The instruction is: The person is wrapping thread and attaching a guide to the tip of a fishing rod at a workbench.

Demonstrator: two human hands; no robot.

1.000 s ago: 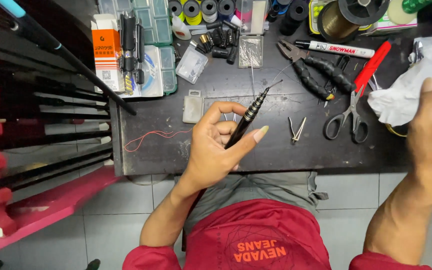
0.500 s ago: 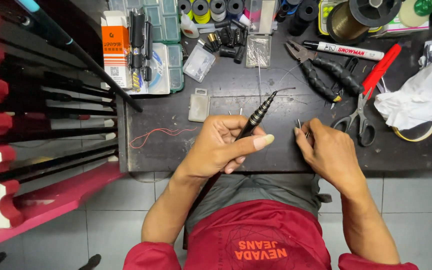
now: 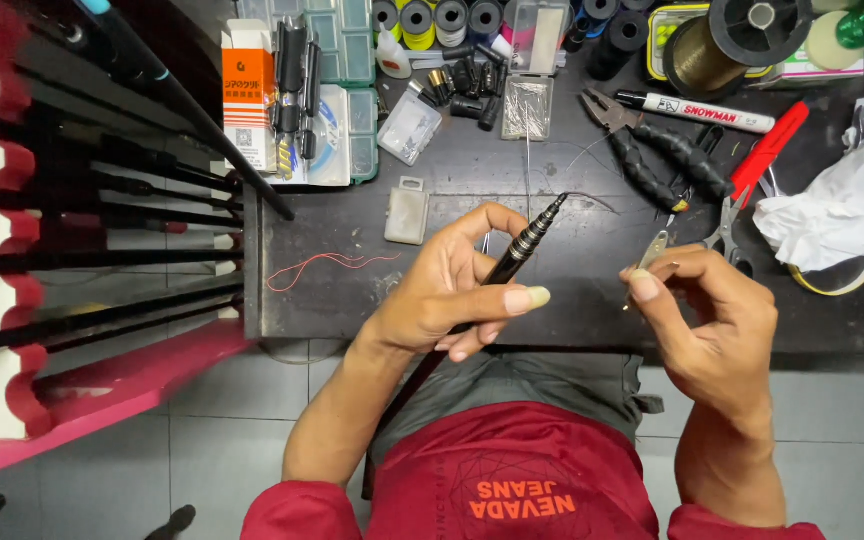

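At the back left of the dark worktable (image 3: 352, 300) stands an orange and white carton (image 3: 248, 95), upright and rectangular, with a small square code panel low on its face; just right of it lies a white packet with a blue ring printed on it (image 3: 324, 135), partly covered by black rod parts (image 3: 294, 75). A clear compartment box (image 3: 352, 60) runs along behind them, its contents too small to tell. Farther right, a row of thread spools (image 3: 432, 18) in yellow, black and grey lines the back edge, with a small clear box of fine pins (image 3: 529, 107) in front and a tilted clear lid (image 3: 409, 127) beside it. A white marker pen with a black cap (image 3: 697, 110) lies near black-handled pliers (image 3: 652, 160), a red-handled tool (image 3: 767, 150) and scissors (image 3: 727, 235), while crumpled white paper (image 3: 842, 215) sits at the right edge. A large spool of brownish line (image 3: 727, 40) rests on a yellow and white pack at the back right. A loose red thread (image 3: 322, 265) curls on the table to the left, and a small flat grey case (image 3: 406, 212) lies just behind the hands. Black rods (image 3: 92, 215) rest across a red and white rack (image 3: 12, 380) on the far left. The left hand (image 3: 447, 295) is closed around a black telescopic rod tip (image 3: 522, 245), held over the table's front edge and pointing up to the right, with a thin line trailing from its end. The right hand (image 3: 712, 320) pinches a small metal clip (image 3: 652, 250) between thumb and fingers, just right of the rod tip and not touching it.
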